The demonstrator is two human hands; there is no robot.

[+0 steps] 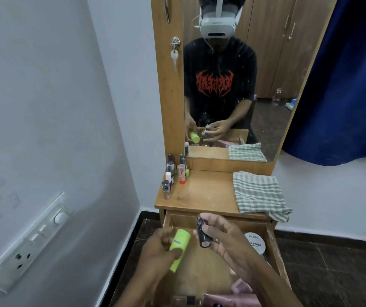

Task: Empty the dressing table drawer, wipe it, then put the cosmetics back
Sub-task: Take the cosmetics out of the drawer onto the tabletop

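Observation:
The wooden drawer [273, 247] of the dressing table is pulled open below me. Above it, my left hand [158, 247] grips a lime-green tube [178, 247], tilted with its cap up. My right hand [220, 237] holds a slim black cosmetic stick [202, 233] between thumb and fingers, close beside the green tube. Inside the drawer, a white round nail polish remover tub [256, 242] sits at the right and pink items [228, 299] lie at the near end. A green-and-white checked cloth [258, 192] lies folded on the tabletop's right side.
Several small nail polish bottles [173, 173] stand at the tabletop's back left corner. A mirror [232, 85] rises behind the wooden tabletop [204, 191]. The white wall with a switch panel [29, 242] is on the left, a blue curtain [343, 85] on the right.

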